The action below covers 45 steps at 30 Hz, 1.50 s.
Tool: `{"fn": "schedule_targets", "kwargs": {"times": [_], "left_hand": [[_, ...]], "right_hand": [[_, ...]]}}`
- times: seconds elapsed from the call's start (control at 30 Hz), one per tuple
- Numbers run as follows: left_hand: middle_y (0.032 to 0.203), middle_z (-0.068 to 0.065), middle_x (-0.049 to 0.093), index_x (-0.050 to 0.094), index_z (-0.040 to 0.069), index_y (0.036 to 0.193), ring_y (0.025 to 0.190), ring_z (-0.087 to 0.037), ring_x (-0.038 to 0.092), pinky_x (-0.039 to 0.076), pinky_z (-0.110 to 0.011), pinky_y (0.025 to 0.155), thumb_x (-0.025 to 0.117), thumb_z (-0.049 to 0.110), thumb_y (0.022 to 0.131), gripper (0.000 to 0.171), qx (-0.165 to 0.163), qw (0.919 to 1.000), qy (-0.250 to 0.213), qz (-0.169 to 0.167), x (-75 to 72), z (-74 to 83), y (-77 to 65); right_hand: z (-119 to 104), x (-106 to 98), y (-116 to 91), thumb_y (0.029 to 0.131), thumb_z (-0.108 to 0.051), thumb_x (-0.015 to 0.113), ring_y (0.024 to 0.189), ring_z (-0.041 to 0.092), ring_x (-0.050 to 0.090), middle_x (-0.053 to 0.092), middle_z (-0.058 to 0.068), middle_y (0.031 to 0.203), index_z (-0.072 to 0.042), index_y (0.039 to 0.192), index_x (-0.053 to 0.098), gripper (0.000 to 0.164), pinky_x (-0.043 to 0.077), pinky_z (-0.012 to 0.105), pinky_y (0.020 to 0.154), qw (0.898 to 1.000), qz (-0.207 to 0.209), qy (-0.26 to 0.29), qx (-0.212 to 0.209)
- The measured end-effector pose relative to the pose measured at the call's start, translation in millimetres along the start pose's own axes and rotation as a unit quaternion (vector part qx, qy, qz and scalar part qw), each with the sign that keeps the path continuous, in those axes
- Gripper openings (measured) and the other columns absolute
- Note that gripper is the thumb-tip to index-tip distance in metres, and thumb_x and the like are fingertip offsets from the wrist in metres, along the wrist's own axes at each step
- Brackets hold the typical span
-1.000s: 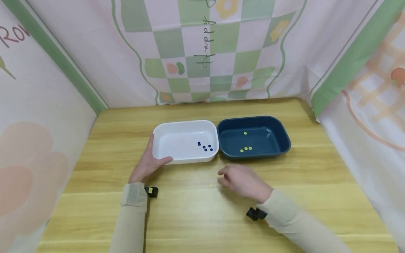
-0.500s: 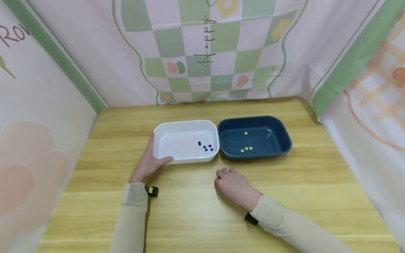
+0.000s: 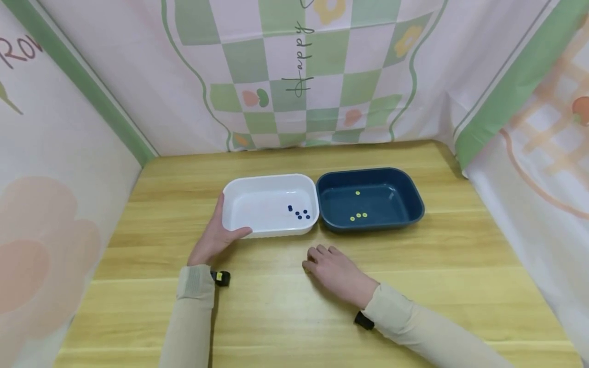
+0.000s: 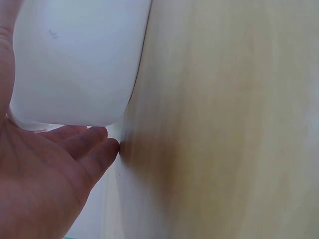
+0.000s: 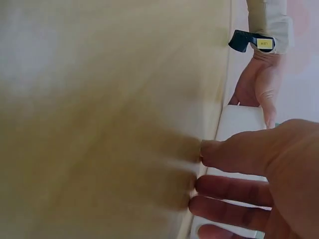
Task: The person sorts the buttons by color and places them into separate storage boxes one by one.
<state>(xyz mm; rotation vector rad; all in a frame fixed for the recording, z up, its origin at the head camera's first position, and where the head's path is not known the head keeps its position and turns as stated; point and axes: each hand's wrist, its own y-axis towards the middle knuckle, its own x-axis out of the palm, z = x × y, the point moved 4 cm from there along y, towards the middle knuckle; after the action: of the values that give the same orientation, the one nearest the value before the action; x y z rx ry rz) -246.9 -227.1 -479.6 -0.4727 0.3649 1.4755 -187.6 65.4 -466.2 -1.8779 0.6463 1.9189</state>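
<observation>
Around the near left corner of a white tray (image 3: pixel 257 207) lies my left hand (image 3: pixel 215 237). Its thumb is on the front rim and its fingers are along the left end wall, as the left wrist view also shows. Several small dark blue buttons (image 3: pixel 308 217) lie in the tray's right half. My right hand (image 3: pixel 338 273) is down at the table before the trays, fingertips bent to the wood. Under its thumb a speck of yellow (image 3: pixel 307 270) shows. In the right wrist view the thumb (image 5: pixel 234 152) hides whatever is between the fingertips.
A dark blue tray (image 3: pixel 391 222) stands against the white tray's right end, with several small yellow buttons (image 3: pixel 358 215) inside. Both trays stand on a wood-grain table (image 3: pixel 276 317). A patterned cloth (image 3: pixel 285 122) hangs behind the table and at both sides.
My right hand has moved left and a little nearer along the table, and now covers the spot where a small yellow button lay uncovered. The left hand and both trays have kept their places.
</observation>
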Motion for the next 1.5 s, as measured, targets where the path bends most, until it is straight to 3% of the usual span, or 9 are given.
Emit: {"fn": "schedule_targets", "kwargs": {"times": [0.17, 0.37, 0.77, 1.0, 1.3, 1.5], "left_hand": [[0.162, -0.006, -0.002, -0.013, 0.023, 0.156, 0.146, -0.032, 0.009, 0.015, -0.056, 0.114, 0.082, 0.039, 0.078, 0.123, -0.001, 1.0, -0.003, 0.001, -0.4, 0.8, 0.2], [0.162, -0.006, -0.002, -0.013, 0.023, 0.156, 0.146, -0.032, 0.01, 0.015, -0.055, 0.114, 0.082, 0.043, 0.076, 0.126, -0.003, 1.0, 0.0, -0.001, 0.0, 0.1, -0.5], [0.162, -0.007, -0.002, -0.013, 0.023, 0.156, 0.145, -0.033, 0.011, 0.016, -0.055, 0.114, 0.083, 0.042, 0.076, 0.126, -0.001, 1.0, 0.0, 0.0, 1.7, -1.9, -1.0], [0.162, -0.009, 0.002, -0.011, 0.021, 0.156, 0.144, -0.034, 0.016, 0.019, -0.056, 0.113, 0.083, 0.049, 0.073, 0.128, 0.006, 1.0, -0.001, 0.004, 0.6, -2.5, 0.2], [0.162, -0.01, 0.003, -0.014, 0.026, 0.155, 0.143, -0.035, 0.018, 0.019, -0.057, 0.112, 0.084, 0.041, 0.075, 0.127, 0.004, 1.0, -0.003, 0.001, 1.1, -2.4, -0.5], [0.162, -0.009, 0.001, -0.014, 0.028, 0.155, 0.144, -0.033, 0.015, 0.018, -0.055, 0.113, 0.083, 0.048, 0.073, 0.128, 0.001, 1.0, 0.004, 0.004, -0.2, -1.6, -0.3]], "right_hand": [[4.9, -3.2, 2.4, 0.087, -0.003, 0.067, 0.09, 0.021, 0.051, 0.056, 0.006, 0.103, -0.01, 0.106, 0.07, 0.02, 0.047, 0.034, 0.071, 1.0, 0.005, -0.003, 0.029], [12.0, -2.4, 1.2, 0.088, -0.009, 0.066, 0.093, 0.022, 0.054, 0.059, 0.008, 0.104, -0.007, 0.108, 0.07, 0.021, 0.049, 0.036, 0.072, 0.997, -0.021, -0.027, 0.064], [13.5, -3.1, 5.8, 0.074, -0.004, 0.076, 0.078, 0.021, 0.053, 0.059, 0.004, 0.087, -0.012, 0.084, 0.074, 0.013, 0.044, 0.035, 0.066, 0.997, -0.011, -0.068, 0.042], [9.2, -3.5, 12.4, 0.082, -0.011, 0.072, 0.08, 0.021, 0.055, 0.063, 0.005, 0.088, -0.011, 0.084, 0.075, 0.004, 0.046, 0.036, 0.069, 0.995, -0.041, -0.086, 0.028], [4.5, -4.8, 15.9, 0.085, -0.011, 0.069, 0.08, 0.022, 0.056, 0.063, 0.007, 0.089, -0.009, 0.085, 0.075, 0.007, 0.048, 0.036, 0.071, 0.992, -0.046, -0.114, 0.023], [3.4, -6.3, 16.4, 0.087, -0.01, 0.067, 0.082, 0.022, 0.057, 0.064, 0.007, 0.09, -0.009, 0.088, 0.075, 0.008, 0.048, 0.037, 0.074, 0.991, -0.055, -0.12, 0.022]]}}
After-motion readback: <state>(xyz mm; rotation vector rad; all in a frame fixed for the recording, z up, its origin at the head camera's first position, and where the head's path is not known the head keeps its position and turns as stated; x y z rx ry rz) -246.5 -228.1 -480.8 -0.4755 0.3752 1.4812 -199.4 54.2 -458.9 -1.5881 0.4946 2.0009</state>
